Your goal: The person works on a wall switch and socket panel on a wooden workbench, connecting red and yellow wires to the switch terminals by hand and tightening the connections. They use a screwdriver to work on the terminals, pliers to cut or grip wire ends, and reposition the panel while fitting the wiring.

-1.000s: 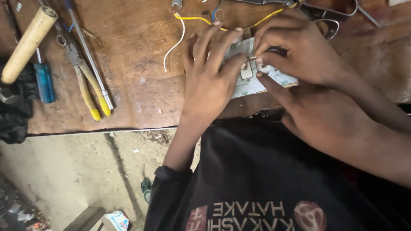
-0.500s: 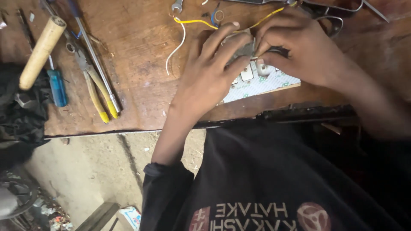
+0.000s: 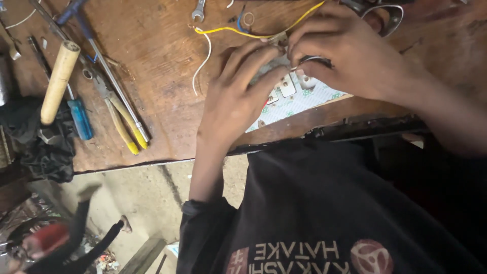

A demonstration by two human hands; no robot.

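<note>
A white switch plate (image 3: 299, 99) with small white rocker switches lies at the near edge of the wooden workbench (image 3: 162, 45). My left hand (image 3: 238, 101) lies over its left half, fingers pressed on it and curled toward its top. My right hand (image 3: 355, 56) covers the upper right of the plate, its fingertips pinched together against my left fingertips. A yellow wire (image 3: 228, 31) runs in from the left and ends at that pinch. A white wire (image 3: 203, 61) curls just left of my left hand. What the fingertips grip is hidden.
Left on the bench lie yellow-handled pliers (image 3: 122, 122), a long metal screwdriver (image 3: 114, 83), a blue-handled screwdriver (image 3: 80, 119) and a wooden handle (image 3: 58, 81). A spanner (image 3: 199, 10) sits at the top; a metal loop (image 3: 388, 15) shows past my right hand. Black cloth (image 3: 40, 147) hangs at the left edge.
Both hands have stayed on the plate, fingertips drawing closer together at its top edge. The view has shifted a little, so the tools on the left sit lower.
</note>
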